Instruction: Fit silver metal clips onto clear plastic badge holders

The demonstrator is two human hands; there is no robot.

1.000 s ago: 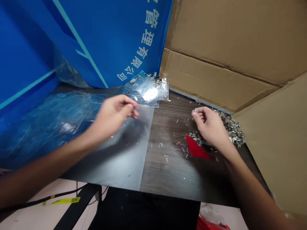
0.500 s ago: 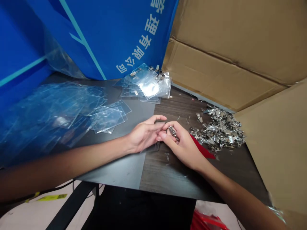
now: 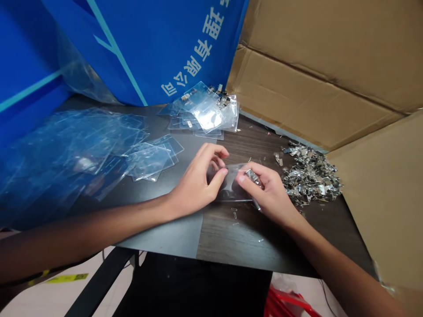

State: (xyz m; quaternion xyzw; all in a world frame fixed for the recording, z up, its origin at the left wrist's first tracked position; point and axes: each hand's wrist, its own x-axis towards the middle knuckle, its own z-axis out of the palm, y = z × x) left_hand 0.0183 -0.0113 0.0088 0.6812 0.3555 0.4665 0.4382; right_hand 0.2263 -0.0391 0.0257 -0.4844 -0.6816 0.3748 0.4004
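Observation:
A clear plastic badge sleeve spans the gap between my two hands, above the dark table. My left hand has its thumb on the sleeve's left part, with the fingers curled beside it; the index finger stands apart from the thumb. My right hand pinches the sleeve's right end between thumb and index finger. Shiny metal clips show inside the curled right fingers; how many is hidden. To the right lies a heap of metal clips with clear straps.
Many loose clear sleeves spread over the table's left, with a smaller stack beside them. At the back lie sleeves with clips. A blue banner and cardboard panels enclose the table. Small clear scraps dot the wood.
My hands have moved apart, and the sleeve now shows stretched between them. The right hand shifted right. A red piece beside the right hand is no longer visible.

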